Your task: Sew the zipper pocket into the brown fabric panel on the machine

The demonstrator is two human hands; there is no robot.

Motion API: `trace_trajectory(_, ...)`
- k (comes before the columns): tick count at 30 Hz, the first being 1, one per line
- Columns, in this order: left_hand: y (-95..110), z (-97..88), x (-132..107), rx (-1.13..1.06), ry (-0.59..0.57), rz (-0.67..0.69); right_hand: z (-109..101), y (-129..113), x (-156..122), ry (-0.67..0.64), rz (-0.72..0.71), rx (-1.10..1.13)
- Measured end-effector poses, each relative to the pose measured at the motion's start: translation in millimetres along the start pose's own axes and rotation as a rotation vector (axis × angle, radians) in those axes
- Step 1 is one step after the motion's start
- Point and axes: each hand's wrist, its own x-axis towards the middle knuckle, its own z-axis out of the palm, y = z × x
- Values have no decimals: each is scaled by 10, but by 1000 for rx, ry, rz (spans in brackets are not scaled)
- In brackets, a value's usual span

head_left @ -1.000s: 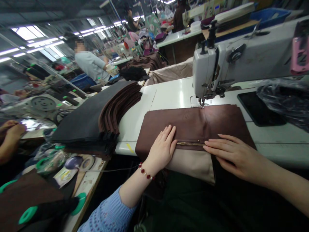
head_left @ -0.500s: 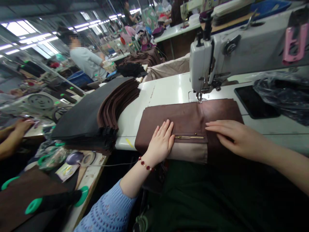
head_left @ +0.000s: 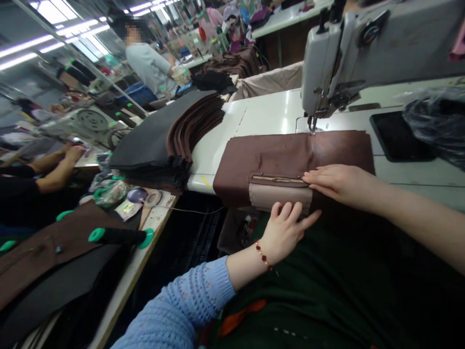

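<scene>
At the zipper [head_left: 278, 179], we're resting our right hand [head_left: 343, 185], fingers straight, on brown fabric [head_left: 276, 151]; our left hand [head_left: 285, 233] is hanging released, half-curled, by beige cloth [head_left: 272, 196].

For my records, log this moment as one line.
left hand: by beige cloth | right hand: beside zipper | brown panel: on table

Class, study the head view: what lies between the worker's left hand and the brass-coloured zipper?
In the head view, beige cloth lies between the left hand and the zipper; whether the fingertips touch it is unclear.
</scene>
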Motion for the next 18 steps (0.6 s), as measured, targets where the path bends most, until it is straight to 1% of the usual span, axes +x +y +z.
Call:
trace_trajectory(2, 138, 29, 51, 7, 32, -115, 16, 12, -19, 5, 3, 2)
trace_trajectory(4, 225, 24, 96, -25, 95, -190, 36, 18, -36, 13, 8, 0)
trace_trajectory(6, 281, 12, 129, -58, 154, -225, 52, 20, -50, 19, 14, -5)
trace_trajectory(7, 300, 12, 144, -62, 170, -222, 56, 20, -54, 21, 16, -8)
trace_trajectory(9, 323, 31, 172, -43, 158, -187, 55, 19, -59, 20, 22, -16)
trace_trajectory(11, 324, 54, 199, -6, 97, -159, 42, 18, -57, 19, 29, -26)
trace_trajectory(13, 316, 41, 214, 17, 33, -171, 27, 16, -52, 22, 35, -34)
trace_trajectory(15, 317, -40, 200, 13, 28, -192, 21, 12, -48, 27, 36, -34)
trace_trajectory(18, 359, -271, 118, -22, 115, -205, 33, -4, -52, 33, 38, -25)
